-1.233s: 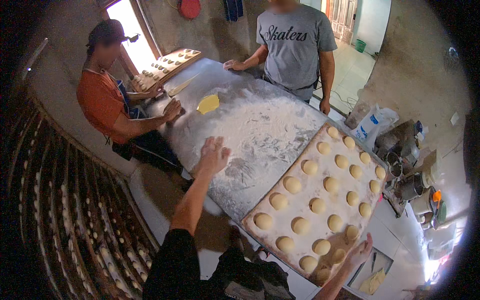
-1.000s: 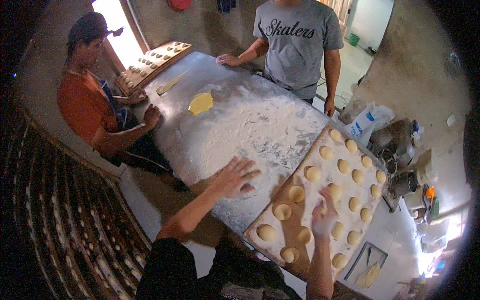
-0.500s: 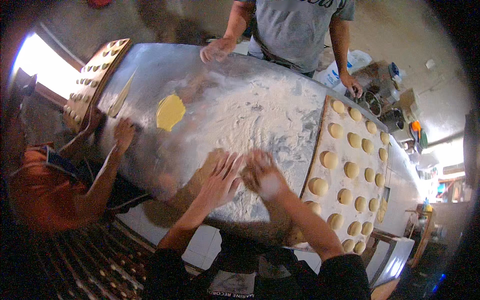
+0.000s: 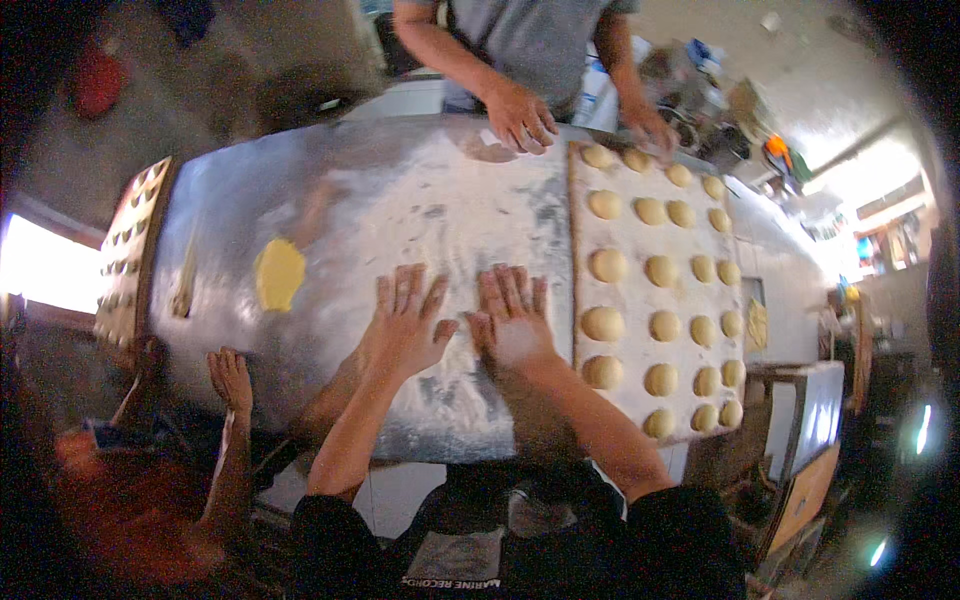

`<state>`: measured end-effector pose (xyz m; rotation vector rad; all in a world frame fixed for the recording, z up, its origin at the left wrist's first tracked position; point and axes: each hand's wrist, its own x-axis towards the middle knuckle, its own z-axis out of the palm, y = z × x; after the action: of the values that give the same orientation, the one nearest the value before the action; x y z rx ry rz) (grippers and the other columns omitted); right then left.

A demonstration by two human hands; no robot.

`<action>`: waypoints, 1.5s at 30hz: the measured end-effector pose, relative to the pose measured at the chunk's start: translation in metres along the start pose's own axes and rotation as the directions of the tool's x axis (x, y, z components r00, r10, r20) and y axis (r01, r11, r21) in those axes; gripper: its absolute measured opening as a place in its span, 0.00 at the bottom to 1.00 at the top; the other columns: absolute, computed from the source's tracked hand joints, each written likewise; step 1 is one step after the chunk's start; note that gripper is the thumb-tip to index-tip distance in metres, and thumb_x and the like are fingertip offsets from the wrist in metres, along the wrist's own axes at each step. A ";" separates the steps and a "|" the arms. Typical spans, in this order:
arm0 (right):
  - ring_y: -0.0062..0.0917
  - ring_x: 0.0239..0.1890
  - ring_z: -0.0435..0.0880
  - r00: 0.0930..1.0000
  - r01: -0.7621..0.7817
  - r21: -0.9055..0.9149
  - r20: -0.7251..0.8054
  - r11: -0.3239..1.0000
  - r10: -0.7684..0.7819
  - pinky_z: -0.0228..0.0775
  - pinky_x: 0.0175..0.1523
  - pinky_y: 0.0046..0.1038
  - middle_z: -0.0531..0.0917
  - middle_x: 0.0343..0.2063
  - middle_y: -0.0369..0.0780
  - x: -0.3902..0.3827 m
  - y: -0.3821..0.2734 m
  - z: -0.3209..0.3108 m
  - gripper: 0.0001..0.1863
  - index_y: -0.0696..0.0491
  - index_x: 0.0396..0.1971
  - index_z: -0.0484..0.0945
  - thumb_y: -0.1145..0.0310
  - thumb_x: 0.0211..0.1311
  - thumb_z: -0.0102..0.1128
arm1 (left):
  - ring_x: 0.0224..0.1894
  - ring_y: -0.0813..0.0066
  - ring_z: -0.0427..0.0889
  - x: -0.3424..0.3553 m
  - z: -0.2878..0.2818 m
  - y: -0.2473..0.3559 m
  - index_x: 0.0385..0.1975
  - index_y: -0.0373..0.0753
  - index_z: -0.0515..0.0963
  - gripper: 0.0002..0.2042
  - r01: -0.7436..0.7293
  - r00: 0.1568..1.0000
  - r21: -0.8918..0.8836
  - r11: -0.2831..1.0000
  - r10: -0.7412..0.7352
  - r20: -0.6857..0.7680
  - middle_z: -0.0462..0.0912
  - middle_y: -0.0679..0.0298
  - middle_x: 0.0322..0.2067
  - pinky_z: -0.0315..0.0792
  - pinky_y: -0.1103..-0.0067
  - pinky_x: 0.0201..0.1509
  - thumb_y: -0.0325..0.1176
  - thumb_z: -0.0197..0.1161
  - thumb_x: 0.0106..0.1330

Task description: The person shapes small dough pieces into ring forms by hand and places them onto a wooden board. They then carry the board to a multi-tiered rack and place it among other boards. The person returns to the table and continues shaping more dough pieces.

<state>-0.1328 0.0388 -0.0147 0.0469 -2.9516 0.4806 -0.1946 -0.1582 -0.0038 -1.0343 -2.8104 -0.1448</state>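
Observation:
Both my hands are over a layer of white flour (image 4: 440, 200) on a shiny metal table (image 4: 215, 220). My left hand (image 4: 405, 330), palm down, has its fingers spread and holds nothing. Beside it on the right, my right hand (image 4: 513, 322) is also palm down with fingers apart, dusted with flour. Whether the palms press on the table I cannot tell. Nearest to my right hand is a floured board (image 4: 632, 240) bearing rows of round, pale dough balls (image 4: 603, 324). A flattened yellow piece of dough (image 4: 280, 274) lies left of my left hand.
A gray-shirted person (image 4: 525, 45) stands across the table, one hand (image 4: 520, 118) above its far edge. At left, an orange-clad person rests a hand (image 4: 231, 378) by the near edge. Another board (image 4: 160, 215) with small pieces stands at the far left, near a thin smear (image 4: 184, 280).
My hands have moved apart, and my right hand's curled fingers have straightened. The person across has brought a hand nearer the flour. The view has turned.

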 end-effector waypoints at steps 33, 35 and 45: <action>0.46 0.47 0.81 0.920 -0.061 0.619 0.338 0.783 -0.196 0.73 0.51 0.44 0.82 0.45 0.48 -0.011 -0.030 -0.031 0.22 0.55 0.52 0.76 0.61 0.62 0.65 | 0.58 0.49 0.76 -0.085 -0.069 0.027 0.55 0.41 0.76 0.18 0.616 0.784 -0.362 0.699 -0.588 0.198 0.75 0.47 0.55 0.69 0.56 0.61 0.32 0.66 0.64; 0.47 0.56 0.76 0.984 0.112 0.338 0.097 0.935 -0.153 0.67 0.57 0.48 0.77 0.53 0.49 -0.001 -0.049 -0.009 0.23 0.53 0.56 0.75 0.61 0.62 0.64 | 0.64 0.46 0.70 -0.075 -0.062 0.012 0.59 0.43 0.75 0.20 0.629 0.776 -0.112 0.769 -0.611 0.160 0.70 0.46 0.62 0.61 0.50 0.67 0.33 0.63 0.66; 0.49 0.78 0.46 0.945 0.199 -0.152 0.291 0.968 -0.148 0.35 0.78 0.50 0.52 0.76 0.49 0.012 -0.095 0.041 0.33 0.57 0.74 0.55 0.59 0.73 0.43 | 0.72 0.31 0.55 -0.058 -0.018 0.001 0.70 0.39 0.64 0.30 0.396 0.904 -0.026 0.918 -0.395 -0.162 0.63 0.41 0.69 0.43 0.43 0.75 0.49 0.49 0.73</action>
<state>-0.1452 -0.0639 -0.0212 0.3824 -3.2093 0.1951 -0.1482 -0.1969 0.0038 -0.4110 -2.8237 -0.2489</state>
